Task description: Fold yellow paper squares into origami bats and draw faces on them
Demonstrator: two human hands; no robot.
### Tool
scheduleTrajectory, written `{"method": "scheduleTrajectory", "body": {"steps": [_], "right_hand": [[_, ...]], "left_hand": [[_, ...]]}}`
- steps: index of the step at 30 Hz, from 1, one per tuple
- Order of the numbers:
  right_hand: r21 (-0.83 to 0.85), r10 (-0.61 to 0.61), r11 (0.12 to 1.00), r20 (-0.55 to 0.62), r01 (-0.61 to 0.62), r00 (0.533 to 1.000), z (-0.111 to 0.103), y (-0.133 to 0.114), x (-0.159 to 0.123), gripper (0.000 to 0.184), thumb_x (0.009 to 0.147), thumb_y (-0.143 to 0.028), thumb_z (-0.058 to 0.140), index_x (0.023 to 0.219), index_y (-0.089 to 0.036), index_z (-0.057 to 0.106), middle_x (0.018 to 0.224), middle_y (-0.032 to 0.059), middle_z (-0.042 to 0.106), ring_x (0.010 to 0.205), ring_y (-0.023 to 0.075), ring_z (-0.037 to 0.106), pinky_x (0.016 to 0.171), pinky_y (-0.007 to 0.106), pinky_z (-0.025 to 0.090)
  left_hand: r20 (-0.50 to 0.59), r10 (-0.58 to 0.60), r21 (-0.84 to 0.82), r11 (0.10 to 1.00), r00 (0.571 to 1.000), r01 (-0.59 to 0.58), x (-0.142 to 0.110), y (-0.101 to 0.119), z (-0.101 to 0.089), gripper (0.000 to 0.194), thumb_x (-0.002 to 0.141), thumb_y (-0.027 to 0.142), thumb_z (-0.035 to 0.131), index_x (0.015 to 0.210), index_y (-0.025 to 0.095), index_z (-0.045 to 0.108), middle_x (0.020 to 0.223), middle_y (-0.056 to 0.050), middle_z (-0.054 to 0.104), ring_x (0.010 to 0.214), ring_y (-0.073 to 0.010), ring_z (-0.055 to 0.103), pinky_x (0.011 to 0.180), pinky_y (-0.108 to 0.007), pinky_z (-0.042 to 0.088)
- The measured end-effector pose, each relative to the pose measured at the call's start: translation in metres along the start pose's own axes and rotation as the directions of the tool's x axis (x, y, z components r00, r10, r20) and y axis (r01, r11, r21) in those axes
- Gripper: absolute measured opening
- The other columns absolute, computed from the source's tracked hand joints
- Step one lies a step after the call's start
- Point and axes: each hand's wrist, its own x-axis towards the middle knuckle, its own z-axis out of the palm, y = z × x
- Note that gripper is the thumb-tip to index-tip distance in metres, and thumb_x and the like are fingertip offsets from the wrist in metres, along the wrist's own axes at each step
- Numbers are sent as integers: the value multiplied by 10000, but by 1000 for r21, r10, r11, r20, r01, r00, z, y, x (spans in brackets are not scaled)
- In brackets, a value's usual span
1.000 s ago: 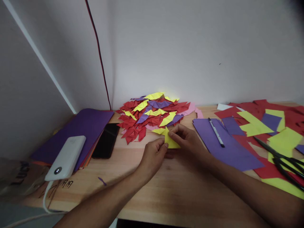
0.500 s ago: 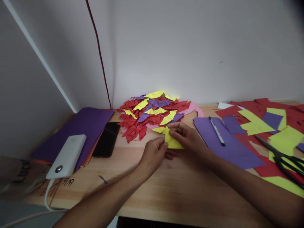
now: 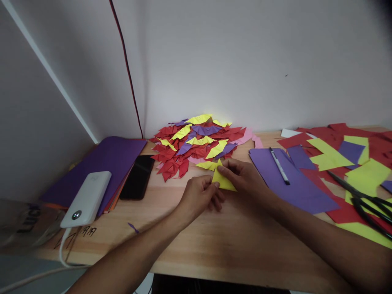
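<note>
Between my two hands is a piece of yellow folded paper (image 3: 222, 182), its visible part a triangle with the tip pointing up. My left hand (image 3: 200, 193) pinches its lower left side between thumb and fingers. My right hand (image 3: 241, 175) grips the upper right edge, the thumb lying over the front. The paper's back and some fingertips are hidden. Just behind it lies a pile of folded paper shapes (image 3: 199, 153) in red, yellow, purple and pink; a few yellow ones carry small drawn faces. One yellow folded shape (image 3: 206, 165) rests at the pile's front edge.
On the left, a white power bank (image 3: 87, 200) with a cable lies on purple sheets (image 3: 122, 149), beside a black phone (image 3: 136, 177). To the right, a pen (image 3: 279, 166) rests on purple paper (image 3: 306, 194); black scissors (image 3: 364, 198) lie among coloured scraps (image 3: 367, 175).
The yellow paper now shows a clearer triangle with a pointed top. My left fingers have spread slightly below it, while both hands stay in nearly the same place.
</note>
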Motion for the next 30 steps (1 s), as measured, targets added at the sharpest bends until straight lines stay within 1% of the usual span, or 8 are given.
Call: {"method": "scheduleTrajectory", "body": {"steps": [8,12,15,17,19,22,26,30], "right_hand": [[2,11,1000,8,-11,1000,1,2,2,318,856,-428,539,658,-191,461,632,-34,414,586,103,373,521,241,299],[27,34,999,69,-36,997,-1,1,4,334,859,-449,532,660,-183,498,623,-32,431,578,103,390,524,244,307],[33,5,999,171,-11,985,-2,-2,3,307,878,-438,510,732,-175,573,697,-1,542,652,132,491,578,260,374],[30,-22,999,202,16,979,-1,-3,2,251,880,-403,522,806,-175,596,786,23,602,739,157,550,643,276,423],[34,-33,999,169,28,985,1,-2,-1,201,870,-379,553,910,-184,580,866,35,625,802,170,578,684,286,455],[81,-59,995,86,52,995,5,-1,-4,267,849,-368,598,1049,-215,509,1004,46,615,886,175,595,713,288,492],[75,-89,994,54,85,995,8,-2,-6,210,857,-323,586,1016,-227,489,1013,39,582,885,164,599,708,285,506],[41,-132,990,-96,136,987,10,-3,-6,219,834,-303,607,991,-230,474,1000,31,546,847,155,591,682,285,496]], "left_hand": [[20,-23,35,999,1000,23,1,2,-2,207,853,284,495,693,151,502,564,-20,645,358,-89,542,320,-159,314],[-19,53,61,997,998,-52,0,0,-3,239,845,301,523,660,149,510,510,-4,605,339,-67,479,350,-160,325],[-88,149,78,987,985,-142,0,-1,-5,274,850,357,536,677,145,532,532,-10,608,366,-72,489,376,-169,336],[-135,196,77,979,971,-187,1,-2,-7,278,849,376,544,695,144,548,543,-7,603,383,-81,505,388,-179,346],[-169,213,71,976,962,-204,2,-2,-9,278,845,375,552,694,142,553,543,-4,595,387,-88,512,390,-187,346],[-206,219,58,976,954,-212,3,-1,-11,279,844,377,555,694,142,557,515,2,577,381,-91,502,380,-189,305],[-270,249,48,968,930,-245,3,0,-12,306,839,387,571,649,149,544,457,17,543,376,-81,476,392,-187,285],[-270,252,-34,962,929,-271,3,0,-12,290,828,384,594,669,145,554,559,-13,628,412,-89,523,422,-196,341]]}}
